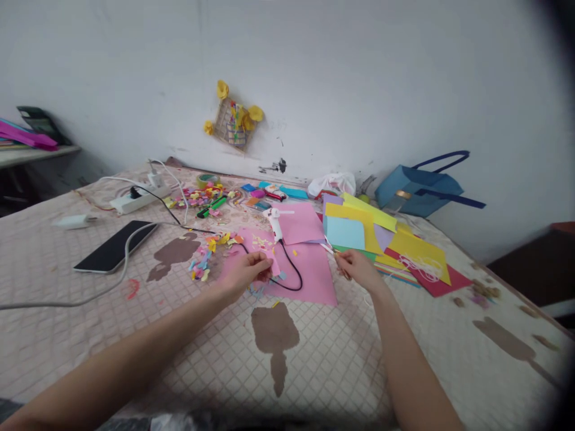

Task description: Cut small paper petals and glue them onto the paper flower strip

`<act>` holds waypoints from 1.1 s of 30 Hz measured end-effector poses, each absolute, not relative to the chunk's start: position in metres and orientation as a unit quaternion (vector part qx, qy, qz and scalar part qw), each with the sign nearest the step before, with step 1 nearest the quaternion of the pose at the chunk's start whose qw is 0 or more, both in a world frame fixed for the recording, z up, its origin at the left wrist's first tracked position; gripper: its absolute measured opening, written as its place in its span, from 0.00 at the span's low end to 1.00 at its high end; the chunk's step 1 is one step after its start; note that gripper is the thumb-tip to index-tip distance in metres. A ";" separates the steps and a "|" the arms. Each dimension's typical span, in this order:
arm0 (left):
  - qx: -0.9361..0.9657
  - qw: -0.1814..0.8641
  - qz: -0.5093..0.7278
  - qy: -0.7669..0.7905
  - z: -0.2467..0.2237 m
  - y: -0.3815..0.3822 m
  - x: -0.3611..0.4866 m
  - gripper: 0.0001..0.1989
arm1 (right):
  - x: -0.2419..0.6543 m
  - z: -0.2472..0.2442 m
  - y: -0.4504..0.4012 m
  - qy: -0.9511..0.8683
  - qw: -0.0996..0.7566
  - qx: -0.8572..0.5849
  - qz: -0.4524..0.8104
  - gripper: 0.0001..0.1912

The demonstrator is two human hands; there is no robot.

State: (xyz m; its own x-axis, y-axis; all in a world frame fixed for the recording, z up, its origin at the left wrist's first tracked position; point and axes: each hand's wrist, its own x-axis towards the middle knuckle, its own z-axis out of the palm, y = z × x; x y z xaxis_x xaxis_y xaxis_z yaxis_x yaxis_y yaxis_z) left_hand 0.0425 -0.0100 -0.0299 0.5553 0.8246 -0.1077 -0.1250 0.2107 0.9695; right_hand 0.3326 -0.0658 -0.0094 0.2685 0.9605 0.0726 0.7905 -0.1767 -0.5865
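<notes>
My left hand [252, 269] pinches a small pink paper strip [273, 262] over the large pink sheet [314, 272]. To its right, my right hand [357, 269] is closed on a pair of scissors [329, 247], whose blades point up and left. A white glue gun [275, 225] lies between and beyond the hands, its black cord [300, 276] looping over the pink sheet. Small cut paper pieces [204, 260] are heaped left of the sheet. Behind the scissors is another pink sheet [299, 222].
Coloured papers [372, 230] and a blue bag [420, 194] are at the right. A black tablet-like slab [114, 246], a power strip [139, 200] and a grey cable [127, 257] occupy the left. More paper bits and green tape [208, 179] lie at the back.
</notes>
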 end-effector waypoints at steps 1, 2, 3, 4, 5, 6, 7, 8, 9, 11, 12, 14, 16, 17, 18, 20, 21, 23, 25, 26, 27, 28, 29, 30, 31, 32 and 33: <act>0.532 0.706 0.330 0.330 -0.029 -0.011 0.042 0.14 | 0.326 -0.009 -0.064 -0.580 0.306 -0.730 0.193 0.16; 0.533 0.708 0.325 0.332 -0.028 -0.012 0.042 0.14 | 0.318 -0.009 -0.063 -0.575 0.342 -0.707 0.229 0.17; 0.532 0.708 0.321 0.335 -0.027 -0.013 0.042 0.14 | 0.307 -0.010 -0.061 -0.568 0.373 -0.685 0.263 0.18; 0.531 0.708 0.319 0.339 -0.027 -0.014 0.042 0.15 | 0.295 -0.013 -0.060 -0.560 0.397 -0.664 0.295 0.18; 0.531 0.707 0.318 0.343 -0.026 -0.015 0.042 0.15 | 0.282 -0.016 -0.060 -0.550 0.415 -0.647 0.326 0.18; 0.532 0.705 0.317 0.346 -0.025 -0.016 0.042 0.15 | 0.268 -0.019 -0.060 -0.540 0.430 -0.630 0.356 0.18; 0.535 0.702 0.316 0.348 -0.025 -0.016 0.043 0.15 | 0.255 -0.022 -0.061 -0.531 0.441 -0.614 0.383 0.18; 0.540 0.698 0.315 0.349 -0.025 -0.017 0.043 0.15 | 0.242 -0.024 -0.063 -0.523 0.449 -0.599 0.408 0.18; 0.545 0.694 0.313 0.350 -0.024 -0.017 0.043 0.15 | 0.231 -0.026 -0.065 -0.517 0.455 -0.584 0.430 0.18; 0.558 0.684 0.314 0.350 -0.023 -0.018 0.043 0.15 | 0.214 -0.027 -0.069 -0.509 0.460 -0.560 0.465 0.17; 0.565 0.677 0.316 0.349 -0.023 -0.019 0.043 0.15 | 0.209 -0.026 -0.072 -0.505 0.462 -0.550 0.478 0.17; 0.579 0.664 0.321 0.347 -0.022 -0.021 0.044 0.14 | 0.203 -0.025 -0.075 -0.491 0.478 -0.526 0.504 0.16; 0.588 0.658 0.321 0.344 -0.021 -0.022 0.045 0.14 | 0.201 -0.025 -0.077 -0.472 0.500 -0.500 0.527 0.15; 0.590 0.657 0.321 0.342 -0.021 -0.023 0.045 0.14 | 0.201 -0.026 -0.077 -0.464 0.509 -0.490 0.535 0.15; 0.591 0.659 0.319 0.339 -0.021 -0.024 0.045 0.14 | 0.202 -0.026 -0.077 -0.459 0.514 -0.485 0.539 0.14; 0.592 0.664 0.315 0.332 -0.022 -0.024 0.046 0.14 | 0.203 -0.028 -0.076 -0.456 0.517 -0.486 0.537 0.14; 0.592 0.666 0.313 0.327 -0.022 -0.025 0.046 0.13 | 0.203 -0.028 -0.076 -0.455 0.517 -0.487 0.536 0.14; 0.591 0.673 0.306 0.324 -0.023 -0.024 0.046 0.13 | 0.202 -0.028 -0.077 -0.454 0.517 -0.492 0.534 0.15; 0.580 0.681 0.304 0.330 -0.024 -0.023 0.045 0.13 | 0.200 -0.027 -0.078 -0.454 0.515 -0.497 0.530 0.15; 0.571 0.685 0.306 0.333 -0.025 -0.021 0.045 0.13 | 0.199 -0.026 -0.079 -0.455 0.514 -0.499 0.528 0.15; 0.562 0.690 0.310 0.334 -0.025 -0.020 0.044 0.13 | 0.198 -0.025 -0.079 -0.457 0.512 -0.502 0.527 0.14; 0.555 0.694 0.316 0.333 -0.025 -0.018 0.043 0.13 | 0.197 -0.025 -0.080 -0.458 0.510 -0.504 0.526 0.14; 0.548 0.698 0.322 0.330 -0.024 -0.017 0.043 0.13 | 0.196 -0.025 -0.081 -0.460 0.507 -0.505 0.525 0.15; 0.540 0.702 0.330 0.326 -0.023 -0.015 0.042 0.13 | 0.196 -0.024 -0.082 -0.462 0.504 -0.507 0.524 0.16; 0.530 0.707 0.339 0.323 -0.022 -0.014 0.041 0.13 | 0.195 -0.024 -0.084 -0.464 0.502 -0.509 0.524 0.17; 0.521 0.711 0.347 0.320 -0.020 -0.012 0.041 0.13 | 0.195 -0.024 -0.085 -0.468 0.499 -0.508 0.523 0.17; 0.512 0.716 0.355 0.316 -0.018 -0.010 0.040 0.14 | 0.194 -0.024 -0.087 -0.477 0.497 -0.506 0.519 0.18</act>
